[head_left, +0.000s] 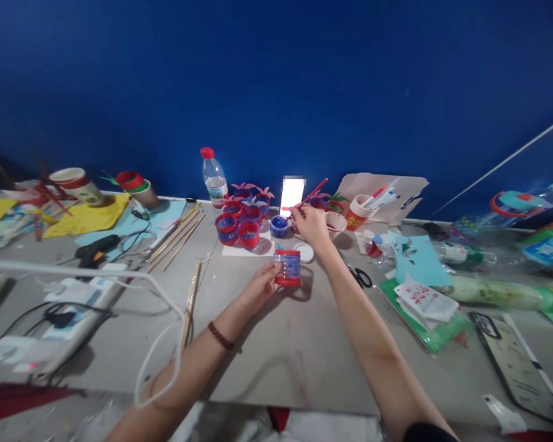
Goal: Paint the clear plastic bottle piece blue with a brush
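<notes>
My left hand is closed on a small clear plastic cup with red bands at top and bottom and blue paint around its middle. My right hand pinches a red-handled paintbrush, its lower end over a jar of blue paint; whether the tip touches the paint I cannot tell. A white lid lies just behind the held cup. To the left of the jar stands a cluster of red and blue painted cups, some with leaf-like tops.
A water bottle and a lit phone screen stand at the back. Scissors lie beside my right forearm. Wooden sticks, a glue gun and a power strip with a white cable are on the left.
</notes>
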`<state>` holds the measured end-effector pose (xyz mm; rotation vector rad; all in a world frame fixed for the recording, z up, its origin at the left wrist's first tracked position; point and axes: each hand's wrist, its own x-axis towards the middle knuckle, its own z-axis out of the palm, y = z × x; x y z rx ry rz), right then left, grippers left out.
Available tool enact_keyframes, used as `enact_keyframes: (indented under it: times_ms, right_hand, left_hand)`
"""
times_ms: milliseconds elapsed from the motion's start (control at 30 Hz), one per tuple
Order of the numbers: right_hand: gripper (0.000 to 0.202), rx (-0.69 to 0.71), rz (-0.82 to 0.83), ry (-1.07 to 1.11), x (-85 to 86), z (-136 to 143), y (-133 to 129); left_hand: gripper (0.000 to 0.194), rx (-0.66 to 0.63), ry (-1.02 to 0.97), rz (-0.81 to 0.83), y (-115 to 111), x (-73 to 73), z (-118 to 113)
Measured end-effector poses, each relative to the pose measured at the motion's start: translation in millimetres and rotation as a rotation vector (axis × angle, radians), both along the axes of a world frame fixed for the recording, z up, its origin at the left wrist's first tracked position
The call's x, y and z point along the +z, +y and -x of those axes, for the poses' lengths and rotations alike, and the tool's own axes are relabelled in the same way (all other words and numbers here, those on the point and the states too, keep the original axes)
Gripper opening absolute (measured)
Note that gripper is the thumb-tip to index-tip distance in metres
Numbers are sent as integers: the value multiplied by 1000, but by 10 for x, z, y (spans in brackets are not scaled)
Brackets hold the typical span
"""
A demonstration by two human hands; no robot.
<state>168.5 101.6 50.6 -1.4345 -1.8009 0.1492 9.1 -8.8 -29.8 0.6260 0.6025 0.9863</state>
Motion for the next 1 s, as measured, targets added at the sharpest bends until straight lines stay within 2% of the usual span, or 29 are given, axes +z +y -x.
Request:
enact_keyframes:
  times_ms: [233,400,533,667,833,1000]
  right_hand:
    - [25,-59,9,99,1,-69,48]
    - [23,6,-12,68,-30,-75,64]
    - [23,57,37,14,-6,-40,38]
    - [24,50,93,-36,53,-27,10]
    - [25,17,69,-28,113,-58,3]
    - [26,51,72,17,60,-34,31]
  left_hand:
    - [32,13,0,-4,4,-4,4]
    - [37,-9,0,-3,-4,39,5]
    - [37,1,9,4,-9,50,7]
    - [36,9,17,-1,-6,35,8]
    - [41,-15,35,-24,-11,63,7]
    - [39,-13,9,-23,-4,55,3]
